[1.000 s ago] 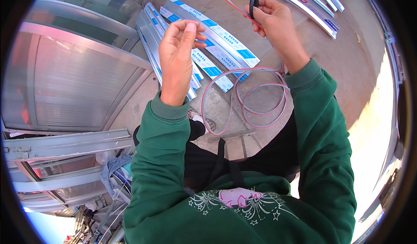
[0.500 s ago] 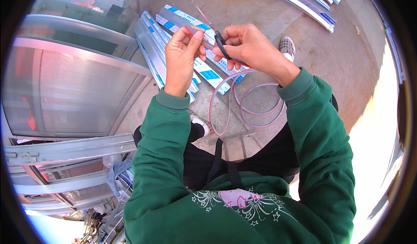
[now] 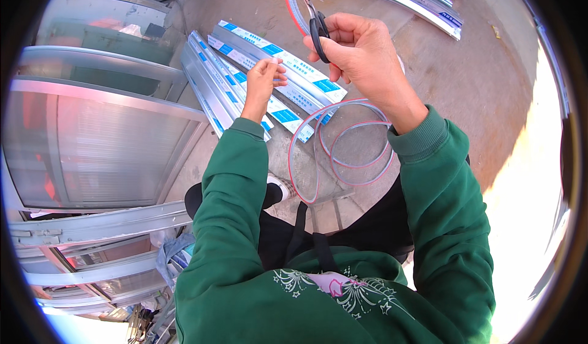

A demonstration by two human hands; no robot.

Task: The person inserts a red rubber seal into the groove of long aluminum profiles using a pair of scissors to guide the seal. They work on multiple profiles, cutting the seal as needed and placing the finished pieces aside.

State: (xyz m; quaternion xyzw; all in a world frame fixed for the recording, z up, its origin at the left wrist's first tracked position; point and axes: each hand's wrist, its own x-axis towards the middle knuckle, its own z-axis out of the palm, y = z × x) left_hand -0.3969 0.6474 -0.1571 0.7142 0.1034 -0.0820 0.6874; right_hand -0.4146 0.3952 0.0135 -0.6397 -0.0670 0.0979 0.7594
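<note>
Concrete floor (image 3: 471, 93) spreads beneath everything, bearing a loose coil of red-edged grey strip (image 3: 341, 103). Raised beyond the coil, the right hand (image 3: 358, 47) grips black-handled scissors (image 3: 317, 34), with a strip end (image 3: 295, 12) rising beside the blades. Left of the coil, the left hand (image 3: 263, 85) has curled fingers, thumb near forefinger; whether it pinches anything, I cannot tell. Film-covered metal profiles (image 3: 291, 68) lie just past the coil, framed panels (image 3: 116, 145) well to its left, and more profiles (image 3: 404, 4) farthest beyond it.
</note>
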